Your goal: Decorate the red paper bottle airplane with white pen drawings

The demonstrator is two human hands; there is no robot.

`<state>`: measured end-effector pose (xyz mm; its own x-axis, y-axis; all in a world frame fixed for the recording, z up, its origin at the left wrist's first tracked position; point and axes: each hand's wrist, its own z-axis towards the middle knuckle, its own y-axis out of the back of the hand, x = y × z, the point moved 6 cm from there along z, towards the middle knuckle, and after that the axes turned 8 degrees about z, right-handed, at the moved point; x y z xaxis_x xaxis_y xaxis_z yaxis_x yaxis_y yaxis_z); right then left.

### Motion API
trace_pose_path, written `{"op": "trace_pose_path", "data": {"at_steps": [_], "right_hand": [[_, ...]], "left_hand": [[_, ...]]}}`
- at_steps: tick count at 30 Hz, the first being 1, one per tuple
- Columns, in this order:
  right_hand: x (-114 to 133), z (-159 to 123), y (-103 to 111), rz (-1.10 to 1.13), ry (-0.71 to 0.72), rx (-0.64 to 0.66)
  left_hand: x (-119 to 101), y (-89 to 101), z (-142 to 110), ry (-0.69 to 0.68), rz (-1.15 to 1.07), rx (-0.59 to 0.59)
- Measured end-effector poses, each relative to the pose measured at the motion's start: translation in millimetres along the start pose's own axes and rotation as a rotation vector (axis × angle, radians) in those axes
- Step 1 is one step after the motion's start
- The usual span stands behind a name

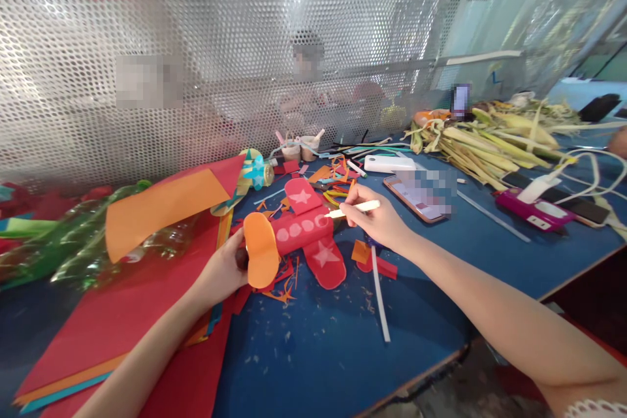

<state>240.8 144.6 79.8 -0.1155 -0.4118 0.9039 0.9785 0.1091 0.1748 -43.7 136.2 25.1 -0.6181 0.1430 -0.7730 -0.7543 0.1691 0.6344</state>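
A red toy airplane (298, 232) with an orange piece at one end lies over the paper scraps. Pale circles run along its body, and a pale star marks each red wing. My left hand (226, 268) grips the end with the orange piece (262, 249), its fingers partly hidden behind it. Pinched in my right hand (375, 215) is a white marker (361, 207), its tip at the last circle on the body, close to or touching it.
Red, orange and blue sheets (122, 313) are stacked at left beside green plastic bottles (108, 235). A phone (416, 196), a white strip (379, 294), a purple power adapter (533, 210) and dried husks (490, 140) lie to the right. A perforated metal screen (220, 32) stands behind.
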Motion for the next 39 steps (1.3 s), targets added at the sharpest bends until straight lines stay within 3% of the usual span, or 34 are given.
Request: {"op": "trace_pose_path", "data": {"at_steps": [19,39], "right_hand": [[-1.4,0.1,0.1,-0.005,-0.020,-0.010],[-0.9,0.2,2.2,-0.002,0.021,0.000]], "left_hand": [[-7.4,1.6,-1.7,-0.004,0.016,-0.016],[3.1,0.7,3.1,-0.082,0.032,-0.044]]}}
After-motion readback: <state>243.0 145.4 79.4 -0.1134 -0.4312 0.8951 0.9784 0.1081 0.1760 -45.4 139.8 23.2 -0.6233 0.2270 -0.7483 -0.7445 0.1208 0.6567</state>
